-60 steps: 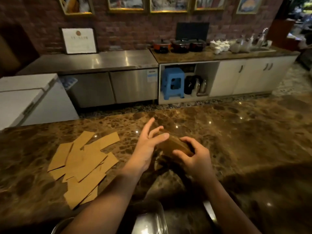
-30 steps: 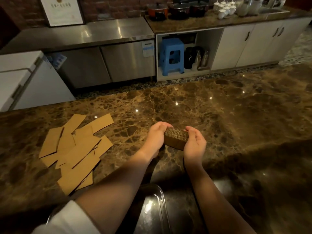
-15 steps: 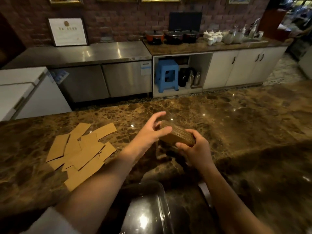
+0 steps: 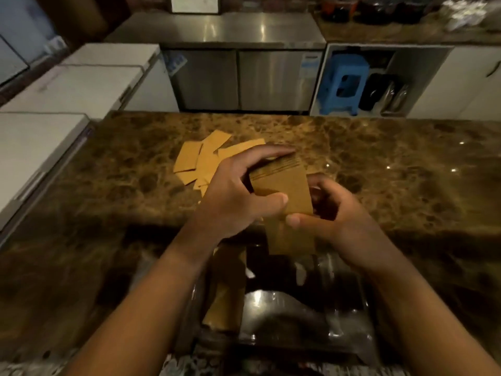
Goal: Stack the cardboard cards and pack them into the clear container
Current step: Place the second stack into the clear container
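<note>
Both hands hold a stack of brown cardboard cards point(image 4: 284, 188) above the counter. My left hand point(image 4: 235, 196) grips its left side, fingers over the top edge and thumb on the front face. My right hand point(image 4: 333, 215) grips the right side, with its thumb on a card that sticks out below the stack. Under the hands stands the clear container point(image 4: 311, 308) at the near edge, with some cards point(image 4: 225, 294) inside on its left. Loose cards point(image 4: 203, 158) lie scattered on the counter behind the hands.
The brown marble counter point(image 4: 406, 172) stretches left and right. Beyond its far edge are white chest freezers point(image 4: 81, 85), steel cabinets point(image 4: 238, 77) and a blue stool point(image 4: 344, 82) in an open cupboard.
The view has tilted down and the stack has come nearer, above the container. My left hand now grips the stack instead of touching its end with open fingers. The stack faces me flat.
</note>
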